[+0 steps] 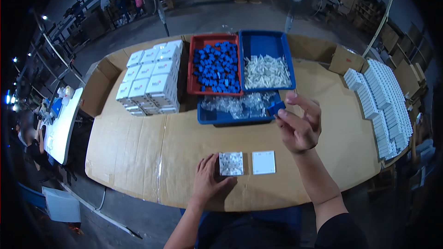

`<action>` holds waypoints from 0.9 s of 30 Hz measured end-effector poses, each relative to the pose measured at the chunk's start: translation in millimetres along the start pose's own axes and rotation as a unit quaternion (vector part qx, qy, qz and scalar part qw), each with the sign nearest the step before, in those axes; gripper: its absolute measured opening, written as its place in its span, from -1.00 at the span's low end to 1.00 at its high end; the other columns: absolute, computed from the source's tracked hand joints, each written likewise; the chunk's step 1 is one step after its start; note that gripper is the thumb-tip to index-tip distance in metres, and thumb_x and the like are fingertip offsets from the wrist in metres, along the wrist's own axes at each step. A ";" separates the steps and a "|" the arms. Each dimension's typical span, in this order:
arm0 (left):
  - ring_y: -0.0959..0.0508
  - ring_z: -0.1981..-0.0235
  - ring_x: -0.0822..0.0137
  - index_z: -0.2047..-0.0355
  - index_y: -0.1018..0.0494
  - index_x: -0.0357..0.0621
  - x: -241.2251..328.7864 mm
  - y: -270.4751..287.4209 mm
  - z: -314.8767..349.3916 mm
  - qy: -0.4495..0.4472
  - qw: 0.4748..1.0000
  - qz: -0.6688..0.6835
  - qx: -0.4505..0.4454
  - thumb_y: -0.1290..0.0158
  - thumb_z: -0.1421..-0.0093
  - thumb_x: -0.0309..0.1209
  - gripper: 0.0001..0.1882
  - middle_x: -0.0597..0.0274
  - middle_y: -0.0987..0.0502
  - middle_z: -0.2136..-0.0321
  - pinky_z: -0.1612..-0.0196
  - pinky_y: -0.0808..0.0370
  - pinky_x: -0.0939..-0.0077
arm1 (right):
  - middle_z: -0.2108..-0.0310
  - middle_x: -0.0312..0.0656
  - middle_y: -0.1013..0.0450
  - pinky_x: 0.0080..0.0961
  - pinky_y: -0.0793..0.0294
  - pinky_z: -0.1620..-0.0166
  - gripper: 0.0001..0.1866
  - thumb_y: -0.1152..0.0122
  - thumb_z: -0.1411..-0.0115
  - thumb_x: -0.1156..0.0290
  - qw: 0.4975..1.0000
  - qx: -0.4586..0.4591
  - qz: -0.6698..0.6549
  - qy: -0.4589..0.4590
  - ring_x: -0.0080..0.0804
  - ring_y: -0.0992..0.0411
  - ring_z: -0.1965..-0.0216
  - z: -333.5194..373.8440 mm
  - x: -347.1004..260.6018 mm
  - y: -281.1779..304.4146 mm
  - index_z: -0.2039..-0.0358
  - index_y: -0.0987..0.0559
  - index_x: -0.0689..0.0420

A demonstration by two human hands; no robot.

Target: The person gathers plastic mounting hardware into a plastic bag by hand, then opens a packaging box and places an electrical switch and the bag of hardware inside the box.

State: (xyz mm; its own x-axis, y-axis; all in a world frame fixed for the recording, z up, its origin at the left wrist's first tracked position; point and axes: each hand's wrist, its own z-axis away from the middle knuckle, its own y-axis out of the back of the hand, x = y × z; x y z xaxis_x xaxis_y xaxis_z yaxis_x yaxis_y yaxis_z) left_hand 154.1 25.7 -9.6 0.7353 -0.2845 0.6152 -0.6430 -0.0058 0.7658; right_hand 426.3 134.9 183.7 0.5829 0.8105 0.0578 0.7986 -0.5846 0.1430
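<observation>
My right hand (302,127) is raised over the front of the trays, its thumb and fingers gripping a small blue plastic part (275,108). Down on the cardboard, my left hand (208,180) holds an open square white plastic box (230,164) by its left side and near edge. Small details inside that box are too fine to make out. Just right of it, apart from both hands, lies a flat square white cover (263,163).
Behind are a red tray (190,87) of blue parts, a blue tray (260,41) with small white bags, and a lower blue tray (230,121) with clear plastic bags. White boxes (147,80) stand stacked left; rows of white pieces (385,106) line the right. Cardboard (138,157) covers the table.
</observation>
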 end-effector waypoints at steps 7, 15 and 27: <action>-0.30 -0.42 0.05 -0.40 -0.24 -0.19 -1.1 1.8 -10.0 0.007 1.000 -0.007 0.007 -0.41 -0.06 -0.03 0.00 0.04 -0.42 -0.31 -0.50 -0.12 0.06 | 0.23 -0.21 -0.57 -0.56 -0.63 0.19 -0.76 -0.21 -0.44 0.52 0.715 0.000 -0.369 -0.594 -0.42 -0.60 0.25 90.1 -31.4 -13.9 -0.07 -0.55 0.28; -0.29 -0.42 0.05 -0.43 -0.17 -0.23 -4.5 -0.6 -4.5 -0.005 1.000 -0.016 0.016 -0.38 -0.04 0.08 0.09 -0.03 -0.38 -0.33 -0.51 -0.11 0.06 | 0.10 -0.15 -0.59 -0.59 -0.65 0.00 -0.73 -0.19 -0.41 0.57 0.349 0.171 -0.473 -0.791 -0.43 -0.60 0.08 207.9 -73.3 5.5 -0.10 -0.56 0.30; -0.28 -0.41 0.00 -0.39 -0.29 -0.24 -10.7 -5.3 -4.3 -0.008 1.000 -0.026 0.012 -0.28 -0.18 0.09 -0.07 0.01 -0.31 -0.38 -0.47 -0.15 0.04 | 0.21 -0.25 -0.56 -0.57 -0.52 0.09 -0.72 -0.36 -0.29 0.60 0.547 -0.172 -0.359 -0.736 -0.57 -0.50 0.16 168.6 -93.6 -52.3 -0.01 -0.60 0.29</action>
State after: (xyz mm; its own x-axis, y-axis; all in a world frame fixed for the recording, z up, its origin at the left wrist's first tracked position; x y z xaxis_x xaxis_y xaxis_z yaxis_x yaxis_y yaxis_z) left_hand 150.6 32.9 -19.4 0.7644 -0.2982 0.5717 -0.6091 -0.0430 0.7919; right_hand 355.3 83.4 4.2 -0.1723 -0.2302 -0.9578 0.9729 0.1122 -0.2020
